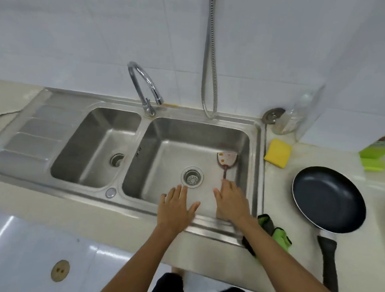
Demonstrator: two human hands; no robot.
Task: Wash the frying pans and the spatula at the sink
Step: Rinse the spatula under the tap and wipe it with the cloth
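Over the right basin (168,153) — my left hand (175,207) and right hand (231,200) flat, gripping nothing; right one at the soiled spatula (226,159) handle. Next — curl round it, start tap (145,86).

place: home kitchen | evidence: steel double sink (255,149), faucet (143,86), tiled wall (81,37), sponge (278,152)

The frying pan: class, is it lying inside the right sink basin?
No, the frying pan lies on the counter to the right of the sink, outside both basins.
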